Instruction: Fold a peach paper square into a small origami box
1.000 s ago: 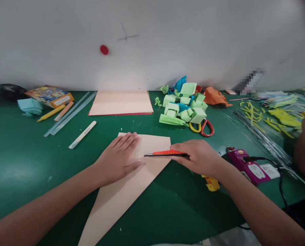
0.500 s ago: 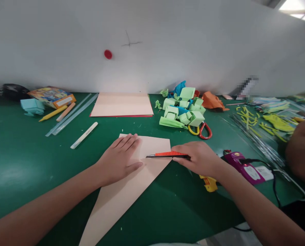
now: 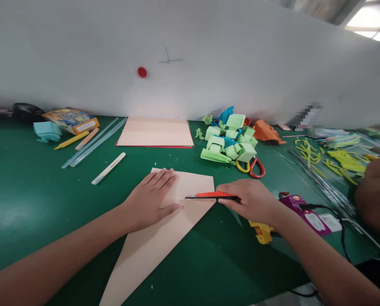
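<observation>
My left hand (image 3: 153, 197) lies flat on a folded sheet of peach paper (image 3: 164, 238), fingers stretched out and the thumb apart. My right hand (image 3: 249, 199) grips a red utility knife (image 3: 209, 195), which points left across the paper. Its blade tip rests at or just above the fold line, close to my left thumb; actual contact is hard to tell. The paper's long pointed part runs down towards the near edge of the table.
Behind the paper lies a stack of peach sheets (image 3: 156, 131). Green folded paper pieces (image 3: 228, 140) and scissors (image 3: 256, 168) sit back right. A white-handled tool (image 3: 108, 168) is on the left. A purple glue gun-like device (image 3: 306, 212) and another person's hand (image 3: 376, 195) are at right.
The whole view has shifted slightly. My left hand stays pressed on the paper, and the utility knife has barely moved, its tip perhaps a touch to the right.
</observation>
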`<state>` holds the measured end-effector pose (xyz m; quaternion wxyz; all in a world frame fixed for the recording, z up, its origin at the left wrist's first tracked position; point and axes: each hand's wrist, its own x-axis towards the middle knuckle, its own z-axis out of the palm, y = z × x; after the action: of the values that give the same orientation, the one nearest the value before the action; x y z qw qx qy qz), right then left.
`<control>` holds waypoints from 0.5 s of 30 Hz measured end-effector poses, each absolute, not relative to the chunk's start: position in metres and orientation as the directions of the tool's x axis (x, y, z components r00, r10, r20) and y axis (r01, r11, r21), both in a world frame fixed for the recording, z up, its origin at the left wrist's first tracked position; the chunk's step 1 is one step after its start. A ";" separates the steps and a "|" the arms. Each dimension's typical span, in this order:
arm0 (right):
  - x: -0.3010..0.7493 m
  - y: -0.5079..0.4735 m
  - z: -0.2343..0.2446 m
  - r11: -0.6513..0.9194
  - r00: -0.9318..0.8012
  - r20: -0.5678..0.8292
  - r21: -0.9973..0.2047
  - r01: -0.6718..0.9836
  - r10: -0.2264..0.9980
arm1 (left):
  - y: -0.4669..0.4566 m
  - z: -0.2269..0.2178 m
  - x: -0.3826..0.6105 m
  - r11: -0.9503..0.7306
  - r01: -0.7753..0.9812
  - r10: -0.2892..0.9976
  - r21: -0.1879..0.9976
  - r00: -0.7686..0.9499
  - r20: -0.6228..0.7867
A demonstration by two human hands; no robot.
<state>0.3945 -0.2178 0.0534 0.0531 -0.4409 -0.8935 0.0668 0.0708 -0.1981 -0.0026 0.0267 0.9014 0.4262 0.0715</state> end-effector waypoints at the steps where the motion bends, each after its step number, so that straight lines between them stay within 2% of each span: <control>1: 0.395 -0.218 0.053 0.603 -0.605 0.042 -0.167 0.780 0.795 | -0.198 -0.002 0.071 -0.637 0.764 0.771 0.105 0.629 0.100; 7: 0.398 -0.217 0.053 0.621 -0.616 0.086 -0.149 0.769 0.783 | -0.197 -0.001 0.071 -0.639 0.765 0.769 0.081 0.632 0.093; 15: 0.398 -0.217 0.057 0.623 -0.620 0.074 -0.162 0.765 0.781 | -0.196 0.000 0.071 -0.633 0.769 0.774 0.087 0.628 0.077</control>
<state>0.3983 -0.2169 0.0574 0.0686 -0.4306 -0.8981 0.0576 0.0710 -0.1964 -0.0003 0.0227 0.9020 0.4278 0.0535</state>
